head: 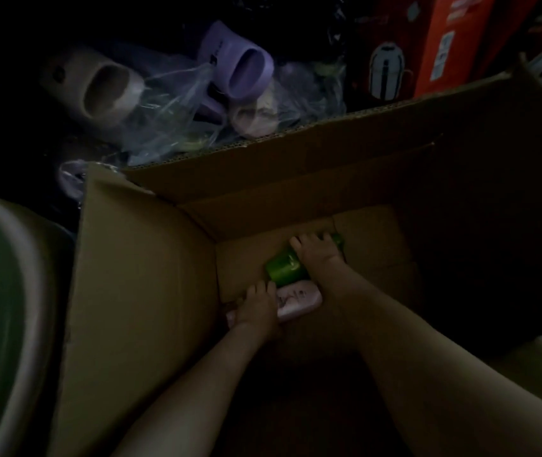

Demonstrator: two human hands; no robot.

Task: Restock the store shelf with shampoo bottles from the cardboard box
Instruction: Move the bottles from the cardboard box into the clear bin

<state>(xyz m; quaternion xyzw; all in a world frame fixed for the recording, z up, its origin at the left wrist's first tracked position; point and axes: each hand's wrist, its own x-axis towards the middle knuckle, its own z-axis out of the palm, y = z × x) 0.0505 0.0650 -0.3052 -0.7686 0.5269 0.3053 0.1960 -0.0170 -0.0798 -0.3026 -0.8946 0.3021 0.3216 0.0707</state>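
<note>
Both your forearms reached down from the near edge into the cardboard box (147, 258), which stood open with its flaps up, so the deep walls left you working at full stretch on the floor of it.

Nearest, your left hand (259, 305) lay over the pink bottle (299, 300), fingers curled across its left end. The bottle lay flat on its side, so a grasp from above was the only way onto it.

Just beyond and touching it, your right hand (316, 255) wrapped the green bottle (284, 268) around its middle, the flat base pointing left. The light was poor, so I judged both holds as closed from the finger outlines alone. Taking one bottle in each hand looked meant to save a trip. No other bottles showed on the box floor, and the shelf was out of view.

Left of the box sat a pale tub (15, 225). Past the far wall lay purple slippers (246, 67) in clear plastic, with an orange carton (444, 44) to the right.
</note>
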